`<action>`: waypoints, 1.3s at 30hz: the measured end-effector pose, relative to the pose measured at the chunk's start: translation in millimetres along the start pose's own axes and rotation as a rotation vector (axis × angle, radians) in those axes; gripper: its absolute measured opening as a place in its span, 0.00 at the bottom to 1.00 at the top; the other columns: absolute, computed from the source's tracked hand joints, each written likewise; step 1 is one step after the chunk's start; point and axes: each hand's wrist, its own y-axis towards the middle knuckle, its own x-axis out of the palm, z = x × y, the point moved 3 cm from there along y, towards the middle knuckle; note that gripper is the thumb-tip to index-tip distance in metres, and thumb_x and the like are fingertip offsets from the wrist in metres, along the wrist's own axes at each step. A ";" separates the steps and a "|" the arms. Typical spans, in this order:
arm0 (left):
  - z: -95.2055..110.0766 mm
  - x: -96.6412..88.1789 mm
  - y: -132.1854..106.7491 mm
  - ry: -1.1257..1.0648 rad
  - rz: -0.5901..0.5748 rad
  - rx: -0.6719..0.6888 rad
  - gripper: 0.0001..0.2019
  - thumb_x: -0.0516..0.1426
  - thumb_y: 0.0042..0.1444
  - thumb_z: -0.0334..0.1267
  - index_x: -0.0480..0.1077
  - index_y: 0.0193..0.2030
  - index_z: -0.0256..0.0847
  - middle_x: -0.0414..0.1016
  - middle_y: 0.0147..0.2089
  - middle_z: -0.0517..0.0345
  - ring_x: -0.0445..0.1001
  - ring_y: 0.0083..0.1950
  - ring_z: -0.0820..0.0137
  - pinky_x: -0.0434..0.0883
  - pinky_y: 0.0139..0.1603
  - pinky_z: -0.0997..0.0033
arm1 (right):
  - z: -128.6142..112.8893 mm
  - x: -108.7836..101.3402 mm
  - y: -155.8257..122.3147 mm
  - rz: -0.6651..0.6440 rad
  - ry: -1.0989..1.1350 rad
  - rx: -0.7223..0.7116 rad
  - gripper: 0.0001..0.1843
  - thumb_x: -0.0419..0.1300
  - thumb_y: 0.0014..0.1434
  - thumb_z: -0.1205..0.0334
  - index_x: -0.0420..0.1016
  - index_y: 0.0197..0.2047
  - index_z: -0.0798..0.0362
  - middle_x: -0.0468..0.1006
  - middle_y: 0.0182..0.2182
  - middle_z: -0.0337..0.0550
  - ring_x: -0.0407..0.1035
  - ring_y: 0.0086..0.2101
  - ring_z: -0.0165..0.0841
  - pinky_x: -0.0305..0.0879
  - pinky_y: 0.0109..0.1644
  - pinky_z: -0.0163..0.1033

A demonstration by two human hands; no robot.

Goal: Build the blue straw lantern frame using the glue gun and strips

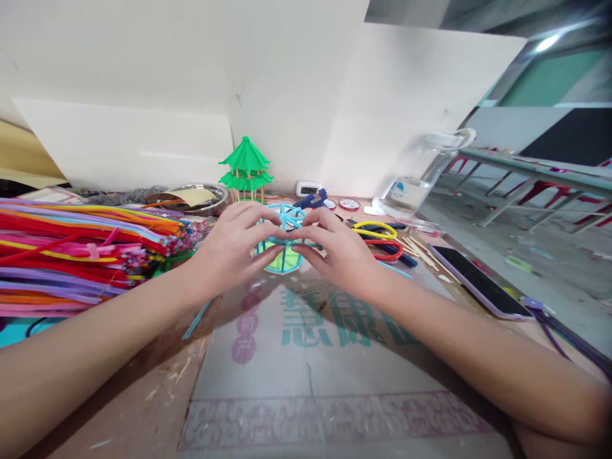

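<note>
A small round frame of blue pipe cleaners (283,260) stands at the middle of the table, with a light green base and spokes across its top. My left hand (236,239) grips its left side between thumb and fingers. From the right, my right hand (337,245) pinches the same frame, the fingertips of both hands nearly meeting at its front. Just behind my left hand rises a green pagoda-like model (245,166) with two tiered roofs on thin wooden posts.
Bundles of coloured pipe cleaners (62,255) lie at left, near a metal bowl (201,197). Behind are a digital timer (308,189) and a blue glue gun (313,199). Yellow-handled scissors (375,229), red-handled pliers (385,250), a phone (478,280) and a clear jug (415,175) sit right.
</note>
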 end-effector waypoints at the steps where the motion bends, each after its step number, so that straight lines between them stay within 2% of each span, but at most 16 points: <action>1: 0.1 0.8 -0.6 0.000 0.002 -0.004 0.08 0.58 0.66 0.37 0.73 0.50 0.44 0.76 0.52 0.51 0.73 0.56 0.61 0.68 0.62 0.53 | -0.2 -0.2 0.3 0.001 0.000 -0.002 0.11 0.57 0.69 0.62 0.77 0.51 0.51 0.72 0.48 0.51 0.72 0.43 0.39 0.71 0.46 0.47; 11: -1.4 5.5 -2.3 0.002 0.038 -0.002 0.07 0.57 0.67 0.37 0.73 0.50 0.44 0.77 0.50 0.52 0.74 0.55 0.62 0.68 0.60 0.55 | 0.5 1.3 2.1 0.036 0.047 0.013 0.09 0.57 0.69 0.63 0.78 0.48 0.52 0.73 0.46 0.50 0.71 0.43 0.39 0.71 0.47 0.45; 17: -15.2 -10.1 5.7 -0.030 -0.041 0.071 0.10 0.60 0.65 0.42 0.73 0.51 0.45 0.78 0.52 0.51 0.73 0.58 0.58 0.67 0.61 0.53 | 3.2 3.0 0.2 0.044 0.058 0.028 0.08 0.58 0.68 0.64 0.77 0.47 0.52 0.72 0.46 0.50 0.71 0.43 0.39 0.71 0.45 0.44; 20: -20.6 -17.0 7.3 0.017 -0.041 0.059 0.07 0.60 0.65 0.42 0.73 0.47 0.45 0.77 0.52 0.51 0.73 0.58 0.58 0.67 0.61 0.52 | 3.2 2.9 0.1 0.037 0.062 0.038 0.07 0.58 0.68 0.63 0.77 0.47 0.51 0.72 0.46 0.50 0.72 0.43 0.39 0.71 0.45 0.44; 25: -16.3 -13.7 4.8 0.099 -0.036 0.073 0.04 0.59 0.64 0.39 0.74 0.44 0.46 0.78 0.52 0.51 0.72 0.59 0.56 0.66 0.63 0.47 | 2.9 2.8 0.6 0.028 0.070 0.052 0.08 0.58 0.68 0.63 0.77 0.47 0.50 0.72 0.46 0.49 0.71 0.43 0.39 0.71 0.45 0.44; 30: -11.6 -10.3 3.4 0.148 -0.011 0.094 0.03 0.58 0.66 0.36 0.73 0.42 0.45 0.78 0.50 0.51 0.73 0.58 0.57 0.68 0.62 0.49 | 2.6 2.4 1.0 0.036 0.054 0.033 0.08 0.57 0.69 0.63 0.77 0.47 0.52 0.72 0.45 0.50 0.71 0.43 0.39 0.71 0.45 0.44; 35: -20.9 -17.1 4.4 0.063 -0.086 0.095 0.08 0.59 0.64 0.40 0.73 0.48 0.44 0.77 0.53 0.49 0.72 0.59 0.55 0.66 0.63 0.47 | 2.6 1.2 0.8 0.036 0.056 0.045 0.08 0.58 0.68 0.64 0.77 0.46 0.50 0.72 0.46 0.49 0.72 0.43 0.38 0.71 0.46 0.44; 39: -32.8 -25.1 5.2 0.004 -0.137 0.057 0.12 0.57 0.64 0.43 0.73 0.51 0.44 0.75 0.55 0.48 0.72 0.59 0.56 0.66 0.62 0.50 | 3.0 0.8 0.7 0.042 0.056 0.044 0.08 0.57 0.69 0.63 0.78 0.46 0.51 0.73 0.46 0.50 0.72 0.43 0.39 0.71 0.44 0.43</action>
